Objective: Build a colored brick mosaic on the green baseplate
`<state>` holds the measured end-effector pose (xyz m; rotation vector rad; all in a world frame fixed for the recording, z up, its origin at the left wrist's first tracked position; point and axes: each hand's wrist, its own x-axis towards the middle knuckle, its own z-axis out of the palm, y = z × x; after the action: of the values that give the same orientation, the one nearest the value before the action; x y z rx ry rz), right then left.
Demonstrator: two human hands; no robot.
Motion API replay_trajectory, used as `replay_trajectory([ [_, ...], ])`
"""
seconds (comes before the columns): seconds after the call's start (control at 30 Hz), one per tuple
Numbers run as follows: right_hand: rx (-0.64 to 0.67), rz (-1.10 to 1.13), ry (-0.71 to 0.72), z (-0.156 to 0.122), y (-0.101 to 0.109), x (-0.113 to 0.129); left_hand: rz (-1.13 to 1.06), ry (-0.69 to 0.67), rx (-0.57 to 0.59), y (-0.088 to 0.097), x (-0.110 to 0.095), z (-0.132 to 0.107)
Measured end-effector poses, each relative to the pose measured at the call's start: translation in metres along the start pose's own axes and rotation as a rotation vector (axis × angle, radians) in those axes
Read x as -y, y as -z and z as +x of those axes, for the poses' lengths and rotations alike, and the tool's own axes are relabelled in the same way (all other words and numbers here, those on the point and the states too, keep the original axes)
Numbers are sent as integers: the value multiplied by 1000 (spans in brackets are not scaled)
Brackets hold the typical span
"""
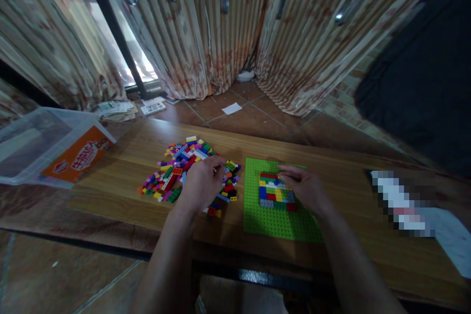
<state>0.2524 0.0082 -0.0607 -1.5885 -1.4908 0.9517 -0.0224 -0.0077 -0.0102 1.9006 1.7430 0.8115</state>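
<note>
My left hand [204,184] is over the right part of a loose pile of colourful toy bricks [171,174]. Its fingers are bent, thumb and index close together; whatever may be between them is too small to make out. On the right, a green studded baseplate [253,216] lies on the wooden table. It carries a flat, rectangular patch of joined bricks [270,197] in red, blue, yellow, white, grey and green. My right hand [303,185] is at the patch's upper right edge, fingertips drawn together. Anything in that pinch is hidden, and the hand covers part of the baseplate.
A clear plastic bin [44,132] with an orange label stands at the table's left end. Paper [451,235] and a pixelated item lie at the right. Behind the wooden table [121,201] are striped curtains [235,29], and a dark cloth shape [423,73] fills the upper right.
</note>
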Motion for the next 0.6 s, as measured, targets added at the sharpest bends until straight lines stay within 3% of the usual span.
replay_trajectory([
  [0.17, -8, 115, -19, -2, 1, 1, 55, -19, 107, 7, -6, -3],
  [0.27, -78, 144, -22, -2, 1, 4, 52, -38, 162, 8, -3, -5],
  [0.4, -202, 75, -10, -2, 4, 7, 46, -59, 250, 6, 0, -7],
  [0.6, -328, -67, 76, -9, 12, 10, 186, 23, 336, 1, -11, -7],
])
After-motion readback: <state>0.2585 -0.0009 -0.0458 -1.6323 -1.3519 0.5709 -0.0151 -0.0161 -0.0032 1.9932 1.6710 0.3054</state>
